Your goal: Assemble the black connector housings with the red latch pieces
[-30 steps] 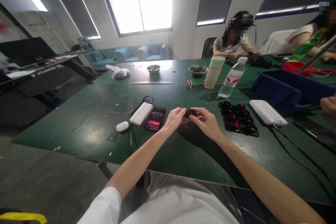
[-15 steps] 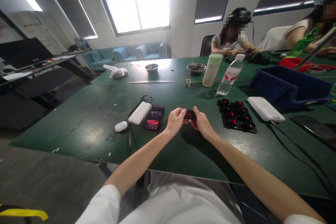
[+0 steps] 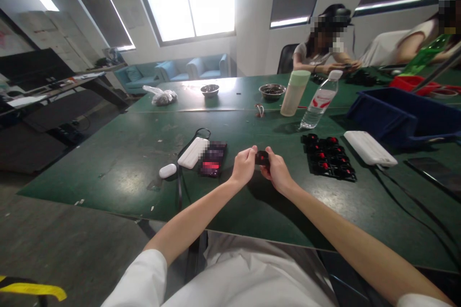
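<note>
Both my hands meet over the middle of the green table, pinching one small black part between them. My left hand grips its left side with curled fingers. My right hand holds its right side. To the right of my hands lies a black tray filled with several black and red parts. Left of my hands lies a phone with a lit screen.
A white power bank with a black cable and a white earbud case lie left. Another white power bank, a blue bin, a water bottle and a green-capped tumbler stand right. Two people sit at the far side.
My hands have drawn closer together around the black part and closed tighter on it. The view shifted slightly.
</note>
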`<state>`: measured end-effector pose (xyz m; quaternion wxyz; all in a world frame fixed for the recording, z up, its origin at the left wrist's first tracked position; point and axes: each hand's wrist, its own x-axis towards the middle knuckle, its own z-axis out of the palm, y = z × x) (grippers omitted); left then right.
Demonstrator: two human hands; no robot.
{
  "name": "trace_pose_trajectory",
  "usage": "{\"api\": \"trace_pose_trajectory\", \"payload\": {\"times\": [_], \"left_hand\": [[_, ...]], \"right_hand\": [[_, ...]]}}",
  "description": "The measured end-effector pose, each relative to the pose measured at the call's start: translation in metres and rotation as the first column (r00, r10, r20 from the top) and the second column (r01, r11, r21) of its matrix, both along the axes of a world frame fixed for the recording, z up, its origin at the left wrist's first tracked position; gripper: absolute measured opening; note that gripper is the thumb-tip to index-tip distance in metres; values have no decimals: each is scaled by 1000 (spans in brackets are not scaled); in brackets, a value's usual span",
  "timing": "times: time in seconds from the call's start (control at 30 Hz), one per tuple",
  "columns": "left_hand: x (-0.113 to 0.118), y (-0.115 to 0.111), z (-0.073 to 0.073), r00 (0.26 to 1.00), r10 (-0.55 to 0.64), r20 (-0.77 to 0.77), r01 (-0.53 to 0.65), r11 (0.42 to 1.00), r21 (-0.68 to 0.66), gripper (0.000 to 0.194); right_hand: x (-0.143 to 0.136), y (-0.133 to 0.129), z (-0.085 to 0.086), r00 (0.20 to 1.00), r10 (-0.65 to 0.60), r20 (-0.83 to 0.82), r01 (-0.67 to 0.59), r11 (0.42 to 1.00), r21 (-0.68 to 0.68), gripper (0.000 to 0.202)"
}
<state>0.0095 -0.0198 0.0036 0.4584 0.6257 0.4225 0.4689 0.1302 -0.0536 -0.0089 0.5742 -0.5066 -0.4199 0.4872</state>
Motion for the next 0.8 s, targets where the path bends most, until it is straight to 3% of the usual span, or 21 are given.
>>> {"api": "trace_pose_trajectory", "payload": {"times": [0.13,0.33,0.5,0.67,0.8], "left_hand": [[0,3,-3,1000,-12,0,12,1000,20,49],[2,10,-3,986,96,134,-58,963,-264,47],[2,3,6,964,31,265,66,934,-350,38],[0,-2,9,962,-117,247,204,910,-361,38],[1,-1,9,969,-112,221,188,913,-362,48]], "right_hand": [[0,0,4,998,-10,-61,9,1000,-20,74],[1,-3,16,979,50,-197,-62,997,-55,66],[6,-2,15,996,-21,-87,23,1000,20,49],[12,1,10,997,-74,25,73,997,16,41],[13,0,9,996,-44,80,43,999,21,43]]}}
